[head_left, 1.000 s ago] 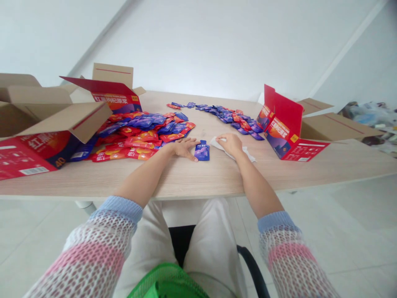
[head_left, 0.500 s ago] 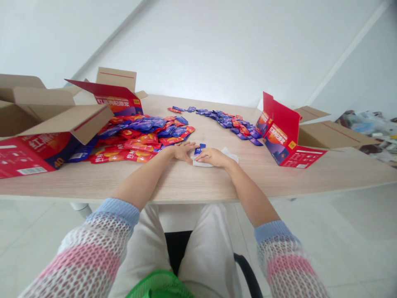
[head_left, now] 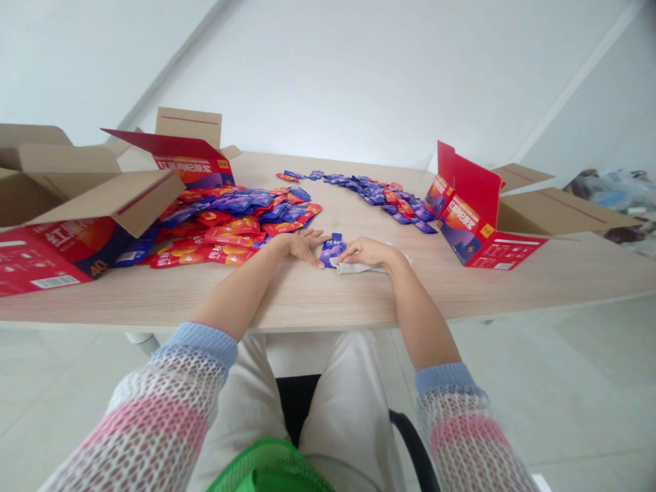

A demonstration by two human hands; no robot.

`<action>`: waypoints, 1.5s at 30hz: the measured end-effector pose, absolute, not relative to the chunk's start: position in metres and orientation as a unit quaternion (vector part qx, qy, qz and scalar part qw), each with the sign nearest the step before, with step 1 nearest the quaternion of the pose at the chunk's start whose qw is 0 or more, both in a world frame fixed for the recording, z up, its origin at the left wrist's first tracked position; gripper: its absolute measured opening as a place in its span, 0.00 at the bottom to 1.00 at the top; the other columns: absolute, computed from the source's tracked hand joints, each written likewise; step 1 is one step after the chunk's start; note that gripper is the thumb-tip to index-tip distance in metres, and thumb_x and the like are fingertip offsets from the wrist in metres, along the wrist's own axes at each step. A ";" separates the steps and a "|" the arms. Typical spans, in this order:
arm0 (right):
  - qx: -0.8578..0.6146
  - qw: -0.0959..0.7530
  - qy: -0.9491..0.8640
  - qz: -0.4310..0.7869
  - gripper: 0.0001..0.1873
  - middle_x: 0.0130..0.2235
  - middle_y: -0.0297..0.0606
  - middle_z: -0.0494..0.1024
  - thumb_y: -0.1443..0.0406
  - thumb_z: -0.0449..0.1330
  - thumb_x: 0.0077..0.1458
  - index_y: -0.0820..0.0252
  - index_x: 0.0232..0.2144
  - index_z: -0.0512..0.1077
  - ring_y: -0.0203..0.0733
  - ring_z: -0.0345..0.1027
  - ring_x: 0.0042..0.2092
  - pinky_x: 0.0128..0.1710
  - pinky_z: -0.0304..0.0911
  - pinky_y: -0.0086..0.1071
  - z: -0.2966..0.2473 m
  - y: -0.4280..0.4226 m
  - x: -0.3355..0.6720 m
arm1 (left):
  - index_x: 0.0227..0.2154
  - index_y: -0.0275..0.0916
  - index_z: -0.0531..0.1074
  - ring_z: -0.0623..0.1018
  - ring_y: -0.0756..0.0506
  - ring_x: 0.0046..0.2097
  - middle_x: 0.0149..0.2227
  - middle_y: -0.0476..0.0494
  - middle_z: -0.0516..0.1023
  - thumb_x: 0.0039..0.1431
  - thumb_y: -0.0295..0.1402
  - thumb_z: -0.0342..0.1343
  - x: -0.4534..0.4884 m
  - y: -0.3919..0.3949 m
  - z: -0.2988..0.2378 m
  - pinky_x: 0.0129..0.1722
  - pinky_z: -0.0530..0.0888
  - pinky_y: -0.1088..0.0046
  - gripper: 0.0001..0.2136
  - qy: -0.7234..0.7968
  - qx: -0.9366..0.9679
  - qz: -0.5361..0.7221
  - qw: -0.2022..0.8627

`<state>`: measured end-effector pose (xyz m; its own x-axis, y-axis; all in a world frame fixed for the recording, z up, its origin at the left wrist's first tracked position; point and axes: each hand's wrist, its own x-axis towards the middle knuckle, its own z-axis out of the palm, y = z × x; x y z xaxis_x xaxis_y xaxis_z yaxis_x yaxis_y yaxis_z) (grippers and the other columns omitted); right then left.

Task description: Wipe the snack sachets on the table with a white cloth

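My left hand (head_left: pixel 302 247) lies flat on the wooden table (head_left: pixel 328 301), fingers spread, just left of a blue-purple sachet (head_left: pixel 332 250). Its fingertips almost reach the sachet. My right hand (head_left: pixel 366 253) presses a crumpled white cloth (head_left: pixel 359 268) against the tabletop, with its fingertips at the sachet's right edge. A large heap of red and purple sachets (head_left: pixel 236 225) lies to the left of my left hand, with its nearest packets a short way from my fingers.
Open red cartons with cardboard flaps (head_left: pixel 66 246) stand at the table's left end, and another (head_left: pixel 471 219) stands at the right. A loose line of sachets (head_left: pixel 369 195) runs across the far side. Cluttered plastic bags (head_left: pixel 609 191) lie beyond the right end.
My right hand has moved left with the cloth, from beside the sachet to its right edge. The sachet was partly covered half a second ago and now shows again.
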<state>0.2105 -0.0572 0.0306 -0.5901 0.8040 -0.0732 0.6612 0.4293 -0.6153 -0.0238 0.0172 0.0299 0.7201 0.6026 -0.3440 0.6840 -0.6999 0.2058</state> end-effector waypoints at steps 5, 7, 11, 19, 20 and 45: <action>-0.579 0.122 -0.767 0.247 0.10 0.39 0.32 0.81 0.65 0.62 0.49 0.52 0.36 0.80 0.40 0.72 0.40 0.43 0.62 0.28 0.028 -0.053 0.240 | 0.65 0.57 0.39 0.34 0.35 0.67 0.68 0.49 0.30 0.36 0.62 0.56 -0.032 0.018 0.030 0.61 0.39 0.48 0.52 0.329 0.922 -0.114 0.172; -0.668 0.152 -0.712 0.150 0.10 0.39 0.34 0.81 0.64 0.62 0.51 0.49 0.36 0.80 0.43 0.72 0.40 0.42 0.62 0.30 0.028 -0.054 0.249 | 0.64 0.57 0.40 0.34 0.35 0.67 0.68 0.49 0.30 0.37 0.61 0.56 -0.035 0.018 0.031 0.62 0.39 0.49 0.51 0.315 0.927 -0.115 0.170; -0.642 0.281 -0.713 0.015 0.15 0.40 0.40 0.77 0.59 0.54 0.60 0.50 0.46 0.76 0.43 0.68 0.41 0.42 0.60 0.33 0.031 -0.057 0.240 | 0.65 0.57 0.38 0.33 0.34 0.66 0.68 0.49 0.28 0.39 0.61 0.56 -0.036 0.018 0.034 0.61 0.38 0.48 0.50 0.305 0.929 -0.126 0.167; -0.446 0.213 -0.869 0.014 0.16 0.43 0.40 0.69 0.57 0.58 0.57 0.49 0.47 0.74 0.45 0.59 0.48 0.50 0.55 0.38 0.015 -0.059 0.170 | 0.65 0.49 0.34 0.33 0.32 0.66 0.67 0.45 0.28 0.38 0.60 0.56 -0.030 0.016 0.036 0.61 0.37 0.48 0.54 0.308 0.926 -0.153 0.157; -0.462 0.198 -0.865 0.002 0.15 0.43 0.41 0.70 0.57 0.58 0.57 0.48 0.46 0.75 0.47 0.58 0.48 0.50 0.55 0.39 0.014 -0.058 0.170 | 0.65 0.49 0.34 0.33 0.32 0.66 0.67 0.46 0.28 0.38 0.60 0.57 -0.030 0.016 0.036 0.61 0.37 0.48 0.55 0.307 0.926 -0.156 0.156; -0.490 0.297 -0.819 -0.036 0.16 0.38 0.38 0.69 0.59 0.53 0.61 0.52 0.47 0.75 0.39 0.63 0.41 0.41 0.57 0.30 0.021 -0.056 0.194 | 0.66 0.47 0.34 0.30 0.34 0.66 0.67 0.44 0.24 0.40 0.60 0.55 -0.029 0.020 0.033 0.61 0.37 0.48 0.54 0.317 0.922 -0.170 0.141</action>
<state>0.1938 -0.0564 0.0211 -0.3438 0.7806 0.5220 0.8237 0.5176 -0.2314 -0.0288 0.0196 0.0326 0.7408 0.5368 -0.4037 0.6329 -0.7591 0.1520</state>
